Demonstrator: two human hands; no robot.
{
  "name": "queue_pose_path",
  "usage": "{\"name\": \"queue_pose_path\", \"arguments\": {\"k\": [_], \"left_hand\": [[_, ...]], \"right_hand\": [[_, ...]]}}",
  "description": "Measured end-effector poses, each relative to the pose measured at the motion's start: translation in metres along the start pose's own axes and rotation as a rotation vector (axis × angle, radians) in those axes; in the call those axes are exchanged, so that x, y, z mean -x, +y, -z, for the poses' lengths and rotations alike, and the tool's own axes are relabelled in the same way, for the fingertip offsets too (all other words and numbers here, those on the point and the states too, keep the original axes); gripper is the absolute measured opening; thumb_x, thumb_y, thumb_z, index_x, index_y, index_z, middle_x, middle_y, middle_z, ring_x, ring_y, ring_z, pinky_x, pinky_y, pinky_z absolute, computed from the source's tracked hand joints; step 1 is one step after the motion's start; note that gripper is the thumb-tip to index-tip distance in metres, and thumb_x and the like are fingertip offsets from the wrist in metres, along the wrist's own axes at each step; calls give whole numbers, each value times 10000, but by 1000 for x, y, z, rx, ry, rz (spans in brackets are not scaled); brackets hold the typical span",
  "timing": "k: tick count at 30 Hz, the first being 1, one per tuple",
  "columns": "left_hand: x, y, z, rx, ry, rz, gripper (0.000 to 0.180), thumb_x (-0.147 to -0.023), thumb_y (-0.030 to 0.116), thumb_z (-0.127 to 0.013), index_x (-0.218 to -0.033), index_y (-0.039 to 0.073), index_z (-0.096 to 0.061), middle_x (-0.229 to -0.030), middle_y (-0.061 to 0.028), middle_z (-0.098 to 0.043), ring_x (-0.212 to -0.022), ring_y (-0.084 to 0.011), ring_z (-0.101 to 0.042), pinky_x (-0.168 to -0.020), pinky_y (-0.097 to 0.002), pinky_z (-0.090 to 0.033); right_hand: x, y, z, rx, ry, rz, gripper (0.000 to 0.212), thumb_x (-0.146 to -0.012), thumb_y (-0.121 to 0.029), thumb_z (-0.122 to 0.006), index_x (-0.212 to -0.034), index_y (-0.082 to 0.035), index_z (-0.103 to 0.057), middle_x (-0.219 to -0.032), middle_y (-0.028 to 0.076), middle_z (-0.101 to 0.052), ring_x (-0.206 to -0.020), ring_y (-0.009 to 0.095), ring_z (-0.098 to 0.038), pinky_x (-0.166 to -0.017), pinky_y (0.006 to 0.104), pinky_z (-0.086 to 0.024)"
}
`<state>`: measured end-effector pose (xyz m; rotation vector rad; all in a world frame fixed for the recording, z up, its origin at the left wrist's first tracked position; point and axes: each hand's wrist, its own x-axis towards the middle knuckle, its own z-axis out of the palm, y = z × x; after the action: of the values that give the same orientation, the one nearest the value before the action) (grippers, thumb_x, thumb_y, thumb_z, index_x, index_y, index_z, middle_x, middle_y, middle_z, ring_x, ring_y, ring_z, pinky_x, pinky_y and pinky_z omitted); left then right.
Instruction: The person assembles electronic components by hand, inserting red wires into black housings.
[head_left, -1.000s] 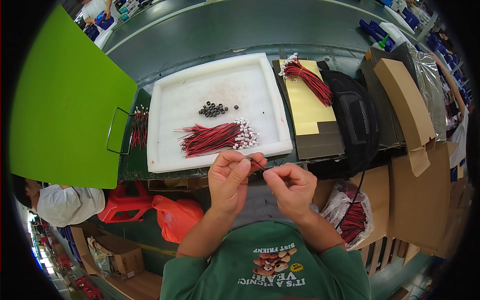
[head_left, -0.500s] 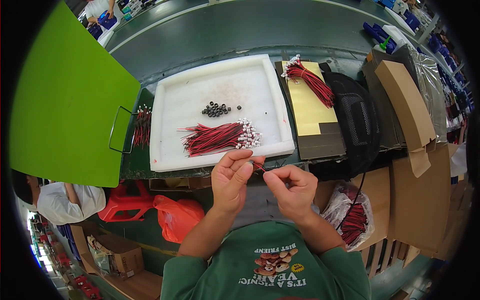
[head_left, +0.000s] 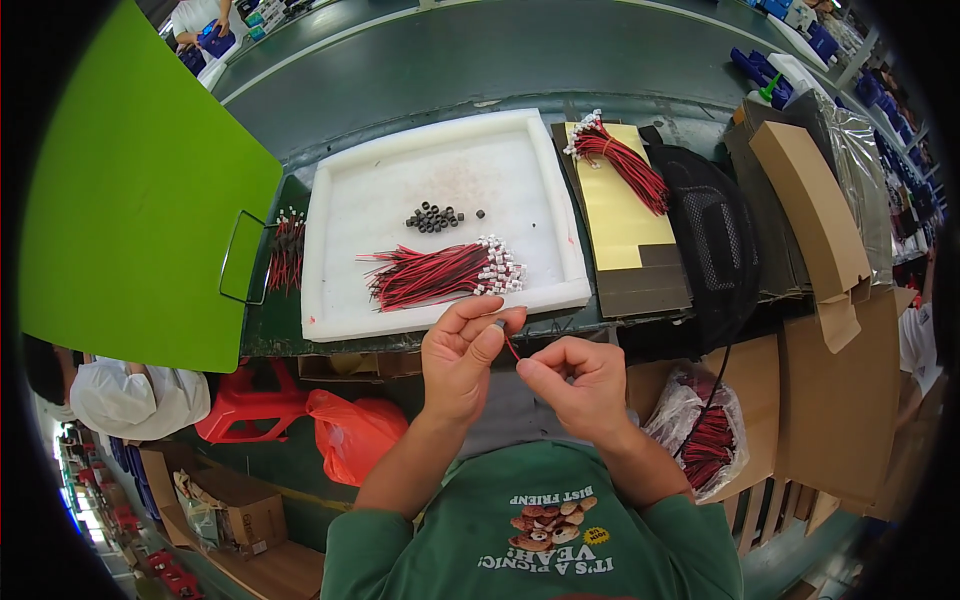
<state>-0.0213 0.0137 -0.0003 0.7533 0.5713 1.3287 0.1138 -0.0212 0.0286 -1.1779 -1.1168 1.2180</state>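
My left hand (head_left: 462, 362) pinches a small dark ring (head_left: 499, 324) between thumb and fingertips. My right hand (head_left: 575, 385) pinches a thin red wire (head_left: 511, 348) that runs up to that ring. Both hands hover close together just below the front edge of a white foam tray (head_left: 345, 250). On the tray lie a bundle of red and black wires with white connectors (head_left: 440, 275) and a small heap of dark rings (head_left: 435, 217).
A second wire bundle (head_left: 620, 160) lies on yellow card (head_left: 615, 225) to the right of the tray, beside a black mesh bag (head_left: 715, 240). More wires (head_left: 285, 250) sit left of the tray. A green panel (head_left: 130, 200) stands at the left. Cardboard pieces (head_left: 810, 210) and a plastic bag of wires (head_left: 705, 440) are at the right.
My hands have drawn closer together and dropped slightly toward me; the wire between them now looks shorter, with the ring held at its end.
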Motion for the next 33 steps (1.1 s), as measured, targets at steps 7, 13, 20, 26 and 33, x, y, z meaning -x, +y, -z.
{"name": "queue_pose_path", "arguments": {"k": [7,13,20,26,33], "left_hand": [[1,-1,2,-5,21,13,304,-771,55,-612,-1040,-33,-500,-940,-157,-609,-889,-168,-579,-836,-292,-428],[5,-7,4,16,-92,15,230,-777,43,-598,-995,-16,-553,-902,-140,-611,-851,-170,-581,-770,-274,-454],[2,0,6,94,-12,47,225,-793,66,-587,-1001,-13,-554,-905,-142,-610,-807,-164,-578,-704,-260,-460],[4,-1,8,101,-23,50,226,-795,65,-585,-1004,-12,-549,-909,-146,-610,-820,-163,-578,-705,-259,-458],[4,-2,7,-9,-13,58,252,-775,60,-606,-1008,-17,-550,-901,-146,-612,-809,-170,-584,-720,-267,-470]], "right_hand": [[-3,4,1,-49,9,-34,84,-729,-50,-644,-677,7,-610,-568,-13,-557,-500,10,-456,-447,156,-346],[-7,0,-1,-144,6,-112,106,-754,-92,-642,-716,3,-619,-591,-11,-564,-510,8,-459,-438,159,-350],[-2,5,4,-120,-38,-146,133,-759,-115,-639,-698,-1,-612,-567,-16,-548,-480,8,-455,-412,152,-334],[-4,5,6,-201,-17,-224,134,-757,-117,-637,-683,-8,-608,-533,-11,-534,-418,7,-426,-363,156,-300],[-6,6,7,-236,-3,-213,131,-765,-114,-629,-691,-7,-612,-531,-6,-536,-416,13,-435,-358,157,-303]]}}
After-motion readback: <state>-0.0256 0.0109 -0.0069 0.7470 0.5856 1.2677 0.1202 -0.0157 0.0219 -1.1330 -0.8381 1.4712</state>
